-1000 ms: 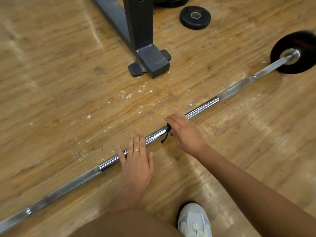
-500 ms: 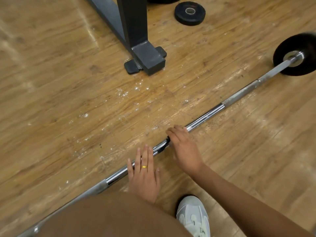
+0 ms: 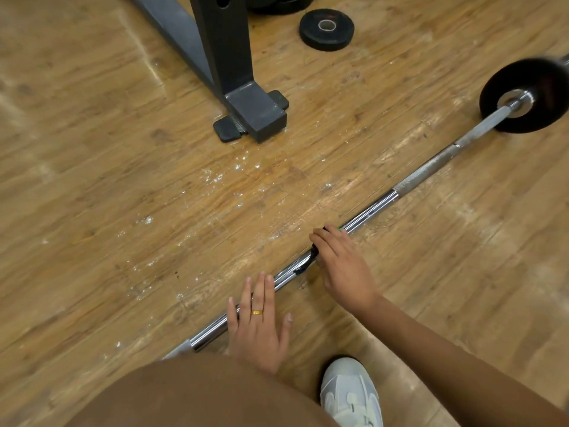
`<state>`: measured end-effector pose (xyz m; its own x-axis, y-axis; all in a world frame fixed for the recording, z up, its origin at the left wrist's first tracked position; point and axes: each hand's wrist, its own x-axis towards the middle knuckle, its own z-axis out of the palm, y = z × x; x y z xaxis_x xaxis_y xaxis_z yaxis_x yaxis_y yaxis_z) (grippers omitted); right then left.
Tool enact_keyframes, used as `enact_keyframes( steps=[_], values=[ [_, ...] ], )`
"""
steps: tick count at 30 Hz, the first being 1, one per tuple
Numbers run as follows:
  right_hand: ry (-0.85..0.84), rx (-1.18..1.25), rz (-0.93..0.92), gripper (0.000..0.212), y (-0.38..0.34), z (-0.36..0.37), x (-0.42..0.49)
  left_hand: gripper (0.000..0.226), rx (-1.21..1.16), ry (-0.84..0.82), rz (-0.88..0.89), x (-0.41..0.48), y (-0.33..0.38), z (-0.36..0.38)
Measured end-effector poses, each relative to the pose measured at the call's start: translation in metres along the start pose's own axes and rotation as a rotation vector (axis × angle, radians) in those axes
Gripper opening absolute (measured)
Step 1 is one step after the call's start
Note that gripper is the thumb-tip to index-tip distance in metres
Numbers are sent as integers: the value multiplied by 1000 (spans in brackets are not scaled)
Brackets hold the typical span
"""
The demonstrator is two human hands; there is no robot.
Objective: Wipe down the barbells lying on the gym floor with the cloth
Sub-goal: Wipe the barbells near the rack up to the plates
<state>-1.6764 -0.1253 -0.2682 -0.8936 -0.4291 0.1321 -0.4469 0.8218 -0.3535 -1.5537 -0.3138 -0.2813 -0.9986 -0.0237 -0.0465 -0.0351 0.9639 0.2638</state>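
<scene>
Head view: barbell (image 3: pixel 369 210) on wood floor, person's side of rack foot (image 3: pixel 255 115). Right hand (image 3: pixel 345 266) curls its fingers over the bar, gripping dark cloth (image 3: pixel 306 266). Left hand (image 3: pixel 258 322), farther from rack foot, fingers straight, rests flat on the bar.

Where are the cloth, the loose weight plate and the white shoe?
cloth (image 3: pixel 308 262): head view, dark dangling tail.
loose weight plate (image 3: pixel 311 27): head view, black top face.
white shoe (image 3: pixel 351 396): head view, toe upper.

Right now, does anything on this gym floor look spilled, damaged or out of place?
White flecks are scattered over the worn wooden floor between the grey steel rack foot and the chrome barbell, possibly chipped finish or residue.
</scene>
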Motion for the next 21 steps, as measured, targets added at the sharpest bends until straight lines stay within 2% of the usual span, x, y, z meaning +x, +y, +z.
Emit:
enact_keyframes(
  steps=[3, 6, 9, 13, 16, 18, 21],
  values=[
    [-33, -36, -63, 55, 14, -5, 14, 75, -6, -11, 7, 6, -8, -4],
    [45, 26, 44, 41, 11, -7, 28, 74, -7, 4, 6, 15, -13, -9],
    [73, 58, 119, 40, -5, -1, 38, 74, -10, 19, -9, 25, -18, -12],
    [-32, 70, -25, 45, 6, 0, 49, 73, -1, 19, -32, 39, -24, -12],
    [-29, 84, -30, 45, 13, -1, 61, 73, 39, 14, -36, 47, -29, -12],
    [11, 101, 24, 44, 8, 1, 68, 72, 80, 17, -9, 51, -31, -15],
    [69, 121, 95, 40, -1, 8, 75, 69, 160, 8, 145, 61, -28, -19]
  ],
)
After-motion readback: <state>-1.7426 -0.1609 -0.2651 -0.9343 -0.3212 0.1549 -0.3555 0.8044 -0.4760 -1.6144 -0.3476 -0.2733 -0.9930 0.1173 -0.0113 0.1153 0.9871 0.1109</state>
